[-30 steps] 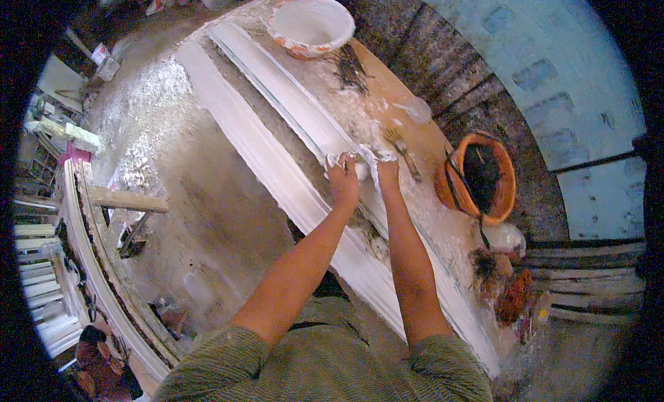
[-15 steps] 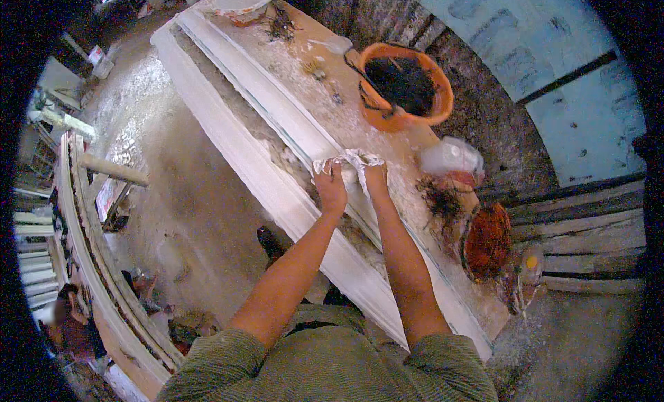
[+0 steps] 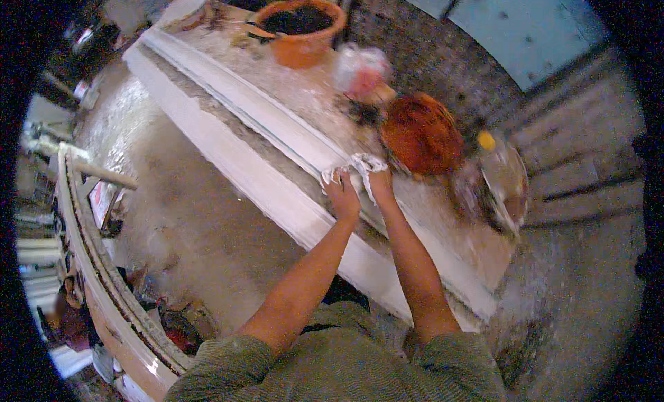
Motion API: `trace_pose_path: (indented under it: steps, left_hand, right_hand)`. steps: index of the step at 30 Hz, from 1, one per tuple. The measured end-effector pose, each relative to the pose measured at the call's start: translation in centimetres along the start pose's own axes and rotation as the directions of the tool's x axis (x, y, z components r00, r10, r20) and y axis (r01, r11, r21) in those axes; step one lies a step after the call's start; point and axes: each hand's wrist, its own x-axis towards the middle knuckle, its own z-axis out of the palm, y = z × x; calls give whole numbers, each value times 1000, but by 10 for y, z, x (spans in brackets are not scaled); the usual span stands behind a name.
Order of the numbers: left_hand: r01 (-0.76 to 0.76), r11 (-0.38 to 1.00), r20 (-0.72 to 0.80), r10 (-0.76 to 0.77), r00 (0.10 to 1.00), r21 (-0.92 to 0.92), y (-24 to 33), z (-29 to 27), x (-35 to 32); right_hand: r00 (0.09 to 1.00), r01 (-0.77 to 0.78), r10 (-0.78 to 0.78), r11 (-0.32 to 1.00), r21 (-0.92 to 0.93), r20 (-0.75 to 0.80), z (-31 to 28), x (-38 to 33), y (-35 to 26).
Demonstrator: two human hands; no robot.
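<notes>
Both my hands are over a long white plaster-like strip point(image 3: 277, 129) that runs diagonally across the workbench. My left hand point(image 3: 342, 196) is closed on a crumpled, wet-looking white piece point(image 3: 361, 164), its fingers partly covered with white. Beside it, my right hand point(image 3: 380, 183) grips the same piece, or one touching it. Whether this is cloth or plaster-soaked fibre I cannot tell. Nearer to me, a second broad white strip point(image 3: 228, 170) lies parallel, with a rough grey-brown gap between the two.
Beyond the strips stand an orange tub point(image 3: 304, 50) with dark contents, a clear plastic bag point(image 3: 362, 71) and a rust-coloured fibrous bundle point(image 3: 422, 133). A white basin point(image 3: 182, 13) sits at the far end. Left of the floor, another long curved-looking bench point(image 3: 93, 257) stands.
The view has swung to the right, so the tub, bag and fibrous bundle appear further up and left. My hands have slid along the strip toward its near right end, still gripping the white piece.
</notes>
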Motion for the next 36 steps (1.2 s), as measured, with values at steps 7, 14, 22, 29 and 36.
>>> trace_pose_path:
  steps: [7, 14, 22, 29, 36]
  left_hand:
    - [-63, 998, 97, 62, 993, 3, -26, 64, -142]
    - [-28, 1000, 123, 29, 992, -10, -30, 118, -267]
    - [32, 999, 114, -28, 993, -30, -42, 193, -421]
    - [97, 995, 341, -94, 935, 10, -47, 243, -556]
    - [-23, 994, 437, -28, 899, 111, -67, 282, -661]
  right_hand:
    - [999, -47, 51, 952, -301, 6, -105, -95, 70]
    - [991, -131, 131, 991, -36, 11, -216, -178, 91]
    - [990, -123, 133, 978, -168, 49, -337, -267, 164]
    - [994, -3, 41, 939, -343, 103, -448, -357, 241]
    - [978, -196, 164, 936, -294, -130, -500, -453, 284]
